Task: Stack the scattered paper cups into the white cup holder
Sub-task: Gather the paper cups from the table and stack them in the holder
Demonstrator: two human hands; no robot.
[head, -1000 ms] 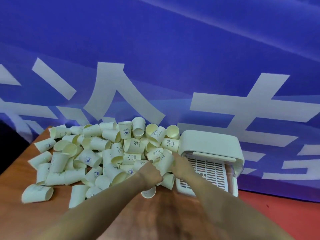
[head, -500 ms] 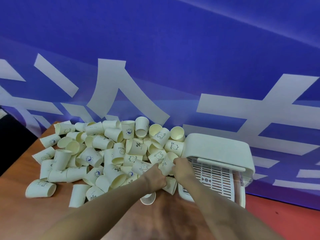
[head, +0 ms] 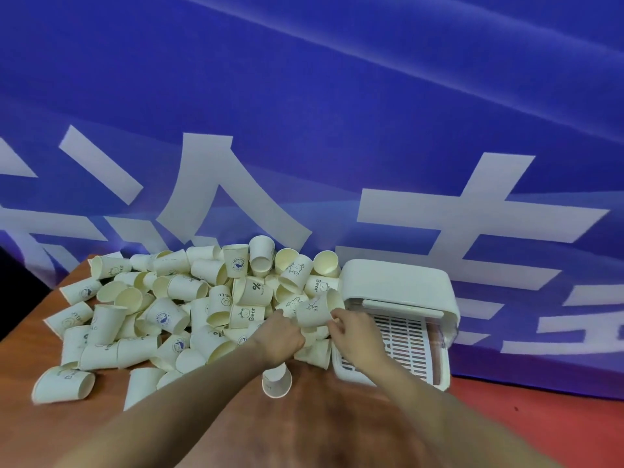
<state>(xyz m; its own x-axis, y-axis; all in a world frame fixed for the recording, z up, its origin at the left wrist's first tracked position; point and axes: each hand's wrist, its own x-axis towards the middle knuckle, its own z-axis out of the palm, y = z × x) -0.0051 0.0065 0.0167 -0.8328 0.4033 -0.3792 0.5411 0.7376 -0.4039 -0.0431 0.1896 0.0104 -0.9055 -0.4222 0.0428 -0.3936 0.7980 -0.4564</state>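
Observation:
A big pile of cream paper cups [head: 189,309] with small printed drawings lies scattered on the wooden table, most on their sides. The white cup holder [head: 398,285] lies at the pile's right, its slotted tray [head: 405,336] facing me. One cup marked "Hi" [head: 315,312] is raised on its side between my hands, just left of the holder's opening. My left hand [head: 282,339] is closed at its base end. My right hand [head: 354,336] pinches its rim end. Another cup [head: 277,381] sits just below my left wrist, mouth towards me.
The brown wooden table [head: 324,427] ends at the left edge near a dark gap. A blue banner with large white characters [head: 304,130] hangs right behind the pile and holder. Red floor [head: 557,420] shows to the right of the table.
Both hands closed on one cup at the pile's right edge and raised it slightly, beside the holder's opening. The rest of the pile has stayed put.

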